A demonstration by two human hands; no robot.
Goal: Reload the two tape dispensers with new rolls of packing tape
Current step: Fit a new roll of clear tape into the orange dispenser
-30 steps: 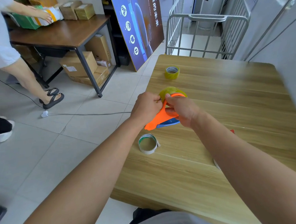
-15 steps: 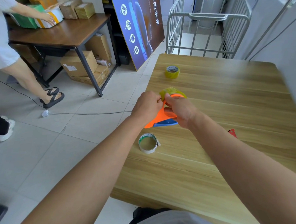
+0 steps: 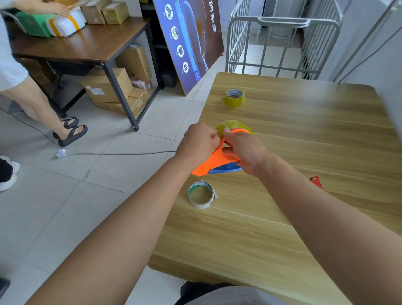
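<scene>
The right hand (image 3: 244, 150) is gripping the orange plastic tape dispenser (image 3: 215, 159) while the left hand (image 3: 198, 143) is pinching the yellowish clear tape roll (image 3: 231, 125) at its edge, likely needing a straight, flat pull.

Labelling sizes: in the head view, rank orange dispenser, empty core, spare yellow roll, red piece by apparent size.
1. orange dispenser
2. empty core
3. spare yellow roll (farther away, so unsure against the core)
4. red piece, mostly hidden

Wooden table (image 3: 311, 135) with yellow tape roll (image 3: 235, 97), spent core (image 3: 201, 194), small red object (image 3: 316, 182)
</scene>
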